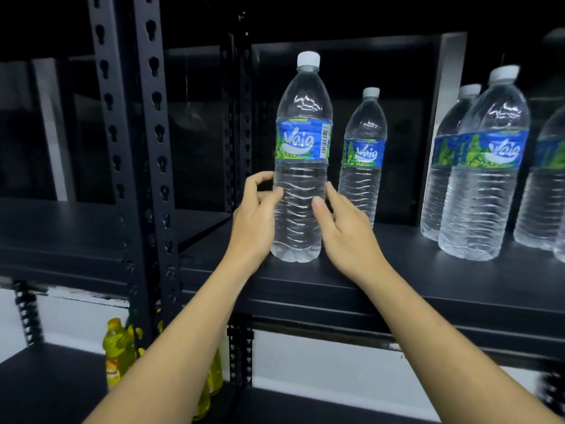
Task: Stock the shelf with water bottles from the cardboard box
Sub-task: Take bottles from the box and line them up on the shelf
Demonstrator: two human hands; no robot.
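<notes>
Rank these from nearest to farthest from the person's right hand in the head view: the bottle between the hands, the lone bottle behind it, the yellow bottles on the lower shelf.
1. bottle between the hands: the right hand holds its right side.
2. lone bottle: just behind the hand, deeper on the shelf.
3. yellow bottles: on the lower shelf, far left.

The water bottle (301, 203) nearest me was clear, its lower half ribbed in wavy ridges. Its label (301, 141) was blue with green foliage, white lettering and a white barcode patch; its cap (308, 60) was white. The other bottles (484, 185) wore the same blue-and-green bands and white caps. The shelf (403, 270) was matt black, its uprights (154, 154) black with rows of keyhole slots. Below, I saw yellow bottles (117, 347) against a white wall (305, 356).
</notes>
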